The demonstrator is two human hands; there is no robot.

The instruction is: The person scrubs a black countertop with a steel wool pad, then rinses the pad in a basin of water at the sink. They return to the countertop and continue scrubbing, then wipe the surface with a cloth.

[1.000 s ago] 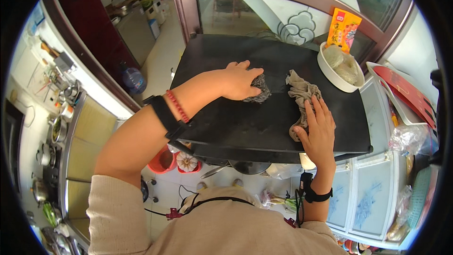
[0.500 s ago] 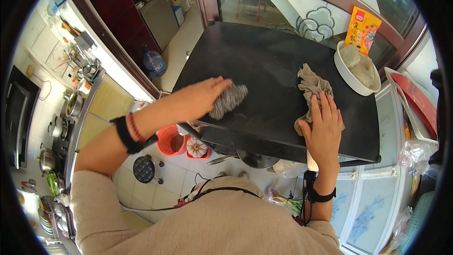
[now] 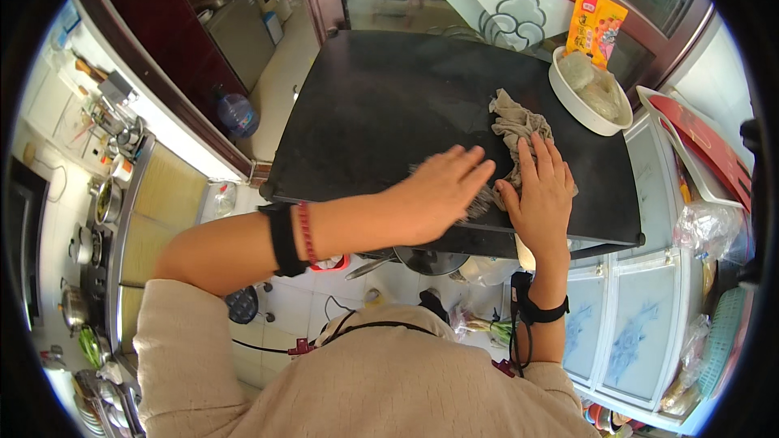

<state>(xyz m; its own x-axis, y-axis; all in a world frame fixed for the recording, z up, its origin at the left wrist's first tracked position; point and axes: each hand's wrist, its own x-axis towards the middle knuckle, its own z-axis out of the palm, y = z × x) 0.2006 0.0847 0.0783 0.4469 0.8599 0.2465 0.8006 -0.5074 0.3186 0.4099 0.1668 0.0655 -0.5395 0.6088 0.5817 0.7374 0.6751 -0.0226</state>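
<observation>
My left hand (image 3: 442, 195) lies flat on a small grey cloth (image 3: 480, 201), most of it hidden under the palm, near the front edge of the black tabletop (image 3: 381, 105). Fingers spread, my right hand (image 3: 542, 191) presses down on the near end of a larger crumpled grey rag (image 3: 515, 126) that stretches away toward the back right. The two hands are almost touching. A black band and red bracelet sit on my left wrist, a dark band on my right.
A white bowl (image 3: 591, 93) with pale contents stands at the table's back right, an orange packet (image 3: 596, 28) behind it. A red tray (image 3: 698, 150) and white cabinets (image 3: 617, 324) lie to the right. A kitchen counter with pots (image 3: 97, 219) runs along the left.
My left hand has swept its cloth from the table's left side rightward across the surface until it meets my right hand. The right hand has stayed pressed on the rag.
</observation>
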